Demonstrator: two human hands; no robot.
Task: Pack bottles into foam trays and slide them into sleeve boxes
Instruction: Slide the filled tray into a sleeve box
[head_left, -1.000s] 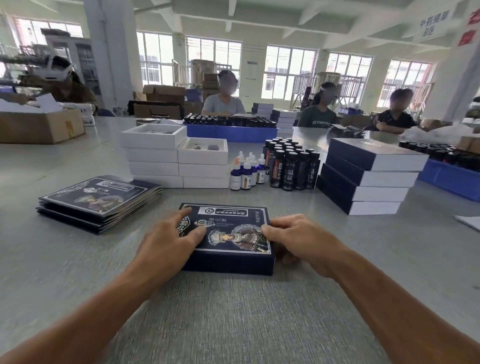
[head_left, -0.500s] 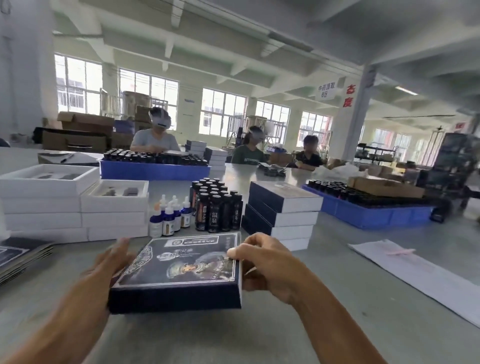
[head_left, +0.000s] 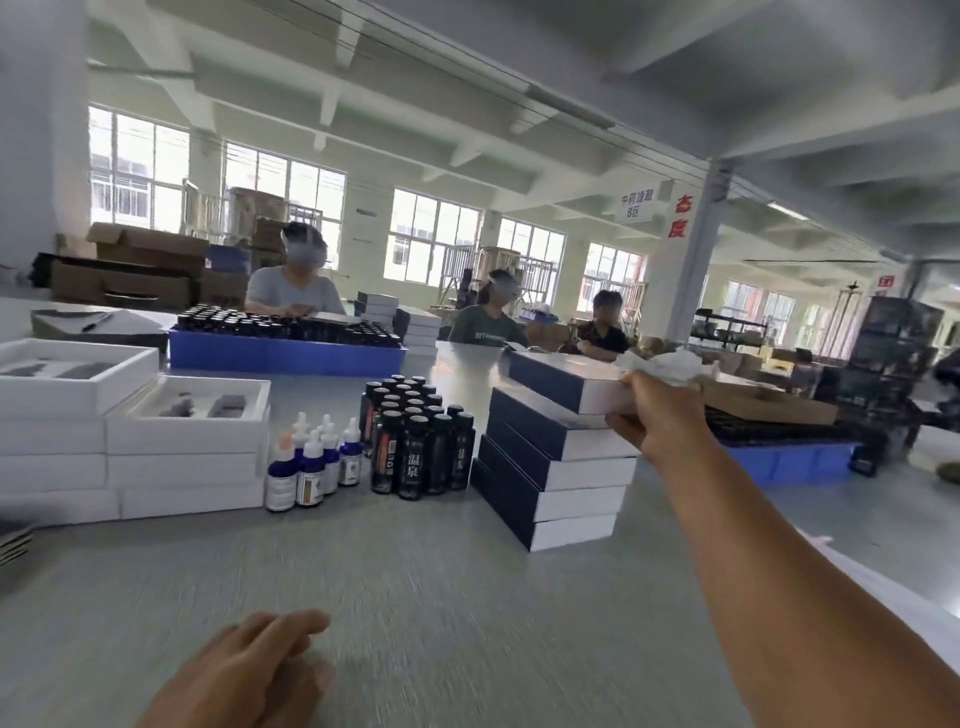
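Note:
My right hand (head_left: 657, 415) grips the near end of a dark blue sleeve box (head_left: 561, 382), held on top of the stack of finished sleeve boxes (head_left: 550, 467) at the right. My left hand (head_left: 254, 670) hovers low over the grey table (head_left: 441, 597) with fingers relaxed and holds nothing. A cluster of tall black bottles (head_left: 415, 441) stands mid-table, with several small blue dropper bottles (head_left: 311, 462) to its left. White foam trays (head_left: 187, 415) are stacked further left, the top ones showing cut-out slots.
A blue crate of dark bottles (head_left: 285, 345) sits behind the trays, another blue crate (head_left: 789, 452) at the right. Three people sit across the table. Flat printed sleeves (head_left: 13, 540) poke in at the left edge. A white sheet (head_left: 857, 577) lies at the right.
My right hand has carried the packed sleeve box from the table in front of me up to the top of the right-hand stack. My left hand has let go of it.

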